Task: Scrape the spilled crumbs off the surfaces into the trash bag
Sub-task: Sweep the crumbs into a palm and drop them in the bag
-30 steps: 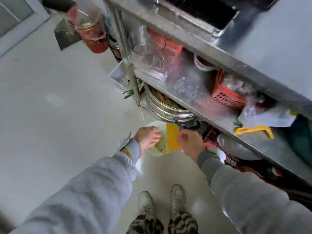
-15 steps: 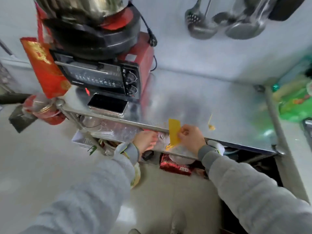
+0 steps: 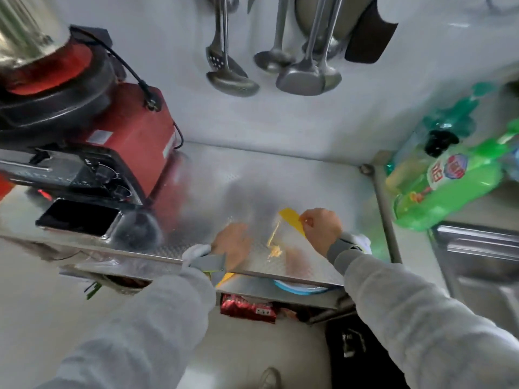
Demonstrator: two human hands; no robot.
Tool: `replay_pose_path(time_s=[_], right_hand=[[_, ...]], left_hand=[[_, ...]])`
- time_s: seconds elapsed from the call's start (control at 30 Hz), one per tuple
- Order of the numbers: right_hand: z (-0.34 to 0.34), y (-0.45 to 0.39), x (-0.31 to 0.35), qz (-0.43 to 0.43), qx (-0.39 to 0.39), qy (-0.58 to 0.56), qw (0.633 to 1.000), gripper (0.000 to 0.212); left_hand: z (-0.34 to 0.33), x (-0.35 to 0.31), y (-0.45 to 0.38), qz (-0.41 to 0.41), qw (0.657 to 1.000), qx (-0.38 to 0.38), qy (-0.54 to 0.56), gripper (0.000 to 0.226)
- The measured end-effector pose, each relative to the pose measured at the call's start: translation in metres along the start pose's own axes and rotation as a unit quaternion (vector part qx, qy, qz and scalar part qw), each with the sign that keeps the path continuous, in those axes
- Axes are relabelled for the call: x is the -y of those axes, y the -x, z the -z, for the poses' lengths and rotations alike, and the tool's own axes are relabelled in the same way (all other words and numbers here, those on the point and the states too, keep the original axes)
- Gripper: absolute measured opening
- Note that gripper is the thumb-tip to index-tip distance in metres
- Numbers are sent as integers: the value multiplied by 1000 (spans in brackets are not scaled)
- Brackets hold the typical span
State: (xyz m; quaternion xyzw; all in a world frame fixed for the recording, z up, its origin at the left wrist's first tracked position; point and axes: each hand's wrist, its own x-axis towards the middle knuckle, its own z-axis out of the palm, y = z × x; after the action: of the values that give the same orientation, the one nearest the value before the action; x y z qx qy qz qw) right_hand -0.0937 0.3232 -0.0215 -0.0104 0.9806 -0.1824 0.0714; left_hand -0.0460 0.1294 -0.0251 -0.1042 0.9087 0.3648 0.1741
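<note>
Half a second before, both hands were at the front edge of the steel table (image 3: 213, 175) and the yellow scraper (image 3: 292, 221) stood upright there. Now the hands had gone farther in over the tabletop, and the view had come closer to it.

Nearest to me, the left hand (image 3: 231, 244) lay on the table just inside the front edge, palm down. It was blurred, so I could not tell if its fingers were straight or curled, or if they held something. A yellow piece showed under the edge below this wrist, but I could not say what it was.

Between the two hands lay the crumbs (image 3: 273, 249), a small yellow heap with a thin line going from it toward the scraper. The heap was close to the front edge, to the right of the left hand and lower left of the right one.

The right hand (image 3: 321, 230) pinched the scraper by its right end, with the blade pointing left and away, just beyond the crumbs.

Farther, at the back left corner, stood a red oven (image 3: 132, 144) with a black phone (image 3: 77, 217) before it. On the wall hung metal ladles (image 3: 300, 77).
</note>
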Motion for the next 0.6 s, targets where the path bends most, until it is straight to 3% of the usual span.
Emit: replay_pose_path(time_s=[0.33,0.6], right_hand=[[-34,-80,-12,115,38,158,980,30],[-53,-38,-14,264,67,151,950,18]], left_hand=[[-33,5,-21,-32,995,62,-65,57],[-38,20,-27,3,990,107,-95,59]])
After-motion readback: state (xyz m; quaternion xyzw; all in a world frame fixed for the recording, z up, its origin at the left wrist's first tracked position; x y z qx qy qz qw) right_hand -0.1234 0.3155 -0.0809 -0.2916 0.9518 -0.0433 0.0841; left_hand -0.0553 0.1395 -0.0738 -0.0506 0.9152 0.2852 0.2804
